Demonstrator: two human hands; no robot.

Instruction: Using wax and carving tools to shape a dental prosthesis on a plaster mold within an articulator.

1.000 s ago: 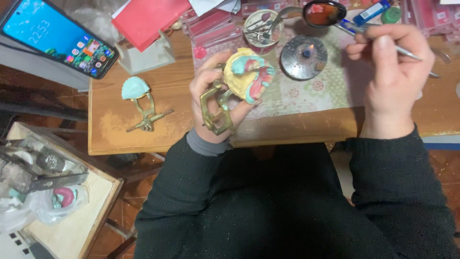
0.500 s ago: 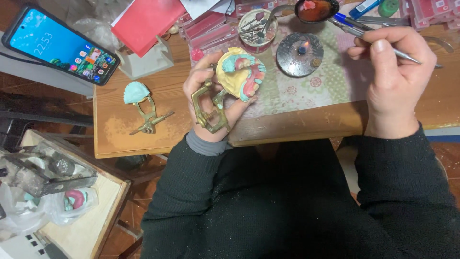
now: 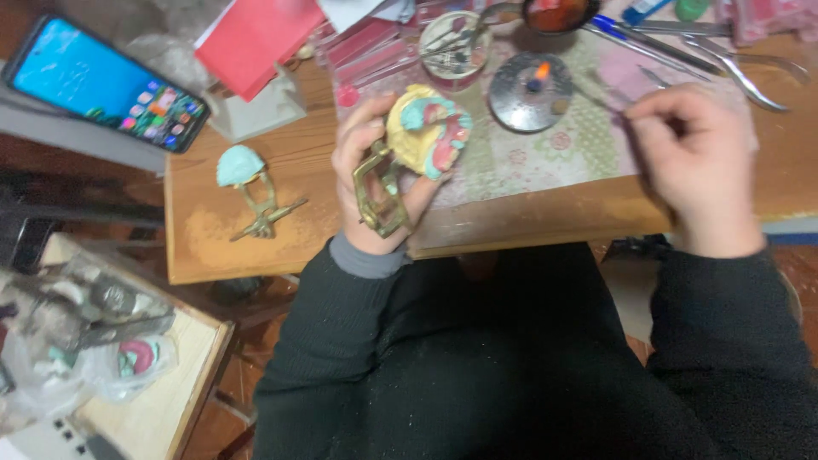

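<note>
- The left hand (image 3: 375,175) is wrapped around a brass hinged frame (image 3: 379,192) that carries a yellow plaster model of teeth (image 3: 426,132) with pink and teal patches — held up just above the near edge of the wooden table (image 3: 256,238).
- The right hand (image 3: 699,162) is curled closed, fingers pinched together; it is blurred, so I cannot tell what it pinches. It hovers over the patterned mat (image 3: 545,162).
- Between the hands, on the mat, stands a small round metal burner (image 3: 530,92) with a lit flame.
- Behind the model sits a glass jar (image 3: 453,49) with tools in it.
- Far right, metal pliers (image 3: 733,64) lie on the table.
- Left of the held model, well apart, a second brass frame (image 3: 260,204) with a teal cast lies on the wood.
- Far left, a lit phone (image 3: 106,81) rests tilted — beside a red folder (image 3: 251,38).
</note>
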